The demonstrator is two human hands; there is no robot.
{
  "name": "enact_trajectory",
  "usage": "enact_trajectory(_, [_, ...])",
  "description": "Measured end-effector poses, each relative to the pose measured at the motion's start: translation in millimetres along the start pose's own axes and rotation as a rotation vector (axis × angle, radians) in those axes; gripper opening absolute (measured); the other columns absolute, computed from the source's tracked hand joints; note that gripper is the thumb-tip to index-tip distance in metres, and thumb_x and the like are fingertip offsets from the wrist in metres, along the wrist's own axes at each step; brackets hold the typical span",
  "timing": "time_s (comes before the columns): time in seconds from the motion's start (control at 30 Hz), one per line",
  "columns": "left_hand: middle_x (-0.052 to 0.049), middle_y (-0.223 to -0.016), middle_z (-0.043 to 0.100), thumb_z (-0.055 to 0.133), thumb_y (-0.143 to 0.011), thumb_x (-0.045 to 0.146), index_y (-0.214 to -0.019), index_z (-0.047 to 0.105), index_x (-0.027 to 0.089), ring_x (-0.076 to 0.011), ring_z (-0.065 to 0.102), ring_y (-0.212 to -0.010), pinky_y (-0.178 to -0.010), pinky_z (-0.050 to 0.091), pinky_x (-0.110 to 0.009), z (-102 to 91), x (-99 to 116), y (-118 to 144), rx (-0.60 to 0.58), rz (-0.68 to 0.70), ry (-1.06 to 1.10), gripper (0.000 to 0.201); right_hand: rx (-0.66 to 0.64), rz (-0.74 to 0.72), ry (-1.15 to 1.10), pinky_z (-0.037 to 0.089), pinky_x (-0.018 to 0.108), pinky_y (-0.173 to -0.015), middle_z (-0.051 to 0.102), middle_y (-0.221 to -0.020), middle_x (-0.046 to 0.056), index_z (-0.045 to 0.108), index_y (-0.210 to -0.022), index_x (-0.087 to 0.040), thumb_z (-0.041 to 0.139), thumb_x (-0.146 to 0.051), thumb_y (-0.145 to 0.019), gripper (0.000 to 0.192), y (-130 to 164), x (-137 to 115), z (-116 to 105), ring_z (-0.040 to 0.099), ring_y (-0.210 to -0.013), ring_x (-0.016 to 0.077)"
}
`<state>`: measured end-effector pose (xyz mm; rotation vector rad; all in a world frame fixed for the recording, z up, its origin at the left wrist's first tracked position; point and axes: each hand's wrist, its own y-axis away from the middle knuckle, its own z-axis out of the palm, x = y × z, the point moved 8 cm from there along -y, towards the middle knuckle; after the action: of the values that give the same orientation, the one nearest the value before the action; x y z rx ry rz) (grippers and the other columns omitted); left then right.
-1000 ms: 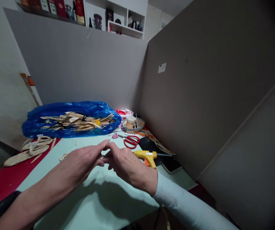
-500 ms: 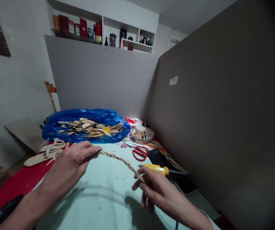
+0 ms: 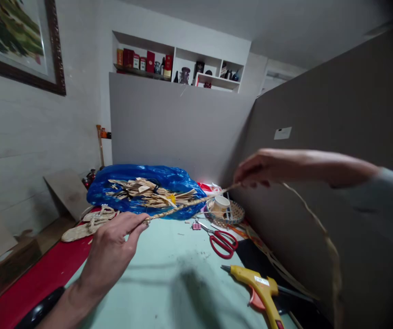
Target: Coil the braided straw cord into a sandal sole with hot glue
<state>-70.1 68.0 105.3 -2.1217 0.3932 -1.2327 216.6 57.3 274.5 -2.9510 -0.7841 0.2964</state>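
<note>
A thin braided straw cord (image 3: 183,206) runs taut and slanting up to the right between my hands. Its left part is pinched between the thumb and fingers of my left hand (image 3: 116,246), low over the pale green table top. My right hand (image 3: 258,168), slightly blurred, is raised higher and closed on the cord farther along. Beyond it a loose length of the cord hangs down in a curve at the right. Below lie red-handled scissors (image 3: 223,243) and a yellow glue gun (image 3: 256,281), both untouched.
Behind the cord, a blue plastic bag (image 3: 105,185) holds dry straw husks (image 3: 145,189). A woven basket (image 3: 236,214) with a paper cup (image 3: 221,204) stands nearby, near a pink binder clip (image 3: 196,225). Woven sandals (image 3: 80,232) lie left. Grey partitions (image 3: 183,128) enclose the table.
My right hand has swung up and away to the right, pulling the sagging cord straight. My left hand keeps its pinch. The view has tilted and shifted left, revealing more of the glue gun.
</note>
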Motion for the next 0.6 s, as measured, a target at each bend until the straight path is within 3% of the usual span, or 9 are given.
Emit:
enact_trajectory(0.07, [-0.010, -0.092, 0.085, 0.068, -0.074, 0.041, -0.084, 0.084, 0.024, -0.0331, 0.076, -0.092, -0.089, 0.054, -0.045, 3.2, -5.0, 2.3, 0.031, -0.068, 0.021, 0.025, 0.008, -0.047, 0.132, 0.049, 0.027, -0.063, 0.077, -0.071, 0.001, 0.082, -0.084, -0.018, 0.067, -0.011, -0.083, 0.017, -47.4, 7.3, -12.4, 0.069, -0.065, 0.0166])
enact_trajectory(0.17, [-0.011, -0.094, 0.084, 0.072, -0.070, 0.041, -0.087, 0.081, 0.021, -0.0325, 0.074, -0.093, -0.090, 0.054, -0.046, 11.8, -16.0, 5.6, 0.066, -0.215, 0.071, 0.028, 0.186, -0.126, 0.280, 0.046, 0.040, -0.095, 0.077, -0.090, 0.004, 0.078, -0.090, -0.017, 0.061, -0.004, -0.090, 0.021, -105.3, 5.9, -8.8, 0.068, -0.095, 0.0223])
enact_trajectory(0.23, [-0.008, -0.081, 0.081, 0.073, -0.069, 0.044, -0.086, 0.079, 0.021, -0.0288, 0.073, -0.078, -0.078, 0.057, -0.042, 22.2, -25.2, 8.1, 0.051, -0.327, 0.134, 0.029, 0.322, -0.138, 0.330, 0.035, 0.055, -0.109, 0.072, -0.116, 0.010, 0.074, -0.106, -0.015, 0.055, -0.006, -0.098, 0.023, -127.1, 3.4, 14.7, 0.057, -0.125, 0.0298])
enact_trajectory(0.3, [-0.002, -0.065, 0.073, 0.075, -0.067, 0.047, -0.081, 0.075, 0.021, -0.0225, 0.067, -0.061, -0.061, 0.055, -0.035, 35.2, -35.2, 12.1, 0.014, -0.435, 0.223, 0.030, 0.382, -0.145, 0.345, 0.025, 0.063, -0.113, 0.068, -0.130, 0.017, 0.071, -0.116, -0.013, 0.044, -0.005, -0.103, 0.032, -136.1, 3.9, 55.4, 0.047, -0.136, 0.0347])
enact_trajectory(0.37, [0.002, -0.058, 0.065, 0.077, -0.062, 0.047, -0.076, 0.070, 0.020, -0.0172, 0.061, -0.053, -0.052, 0.051, -0.028, 48.4, -46.0, 18.3, -0.028, -0.536, 0.319, 0.031, 0.395, -0.144, 0.329, 0.023, 0.060, -0.117, 0.052, -0.152, 0.021, 0.064, -0.132, -0.012, 0.040, -0.003, -0.104, 0.038, -131.7, 9.2, 102.0, 0.041, -0.143, 0.0344])
enact_trajectory(0.47, [0.003, -0.054, 0.061, 0.082, -0.057, 0.047, -0.074, 0.070, 0.018, -0.0128, 0.057, -0.050, -0.046, 0.043, -0.021, 66.7, -64.5, 31.1, -0.103, -0.688, 0.434, 0.035, 0.364, -0.096, 0.259, 0.028, 0.053, -0.120, 0.037, -0.164, 0.020, 0.043, -0.153, -0.010, 0.036, 0.000, -0.103, 0.051, -100.5, 21.9, 166.4, 0.030, -0.152, 0.0292])
enact_trajectory(0.53, [0.002, -0.056, 0.063, 0.085, -0.057, 0.048, -0.077, 0.072, 0.016, -0.0115, 0.056, -0.051, -0.045, 0.042, -0.019, 75.5, -76.0, 39.3, -0.144, -0.777, 0.487, 0.039, 0.310, -0.041, 0.201, 0.030, 0.052, -0.122, 0.033, -0.166, 0.020, 0.041, -0.153, -0.006, 0.042, -0.006, -0.104, 0.049, -68.0, 26.4, 202.7, 0.028, -0.154, 0.0305])
enact_trajectory(0.6, [0.001, -0.062, 0.066, 0.087, -0.056, 0.048, -0.082, 0.075, 0.015, -0.0110, 0.058, -0.053, -0.045, 0.043, -0.018, 80.5, -85.1, 45.6, -0.157, -0.843, 0.517, 0.044, 0.230, -0.016, 0.141, 0.033, 0.046, -0.124, 0.037, -0.165, 0.020, 0.045, -0.151, -0.004, 0.044, -0.011, -0.105, 0.047, -33.3, 22.6, 235.5, 0.035, -0.152, 0.0288])
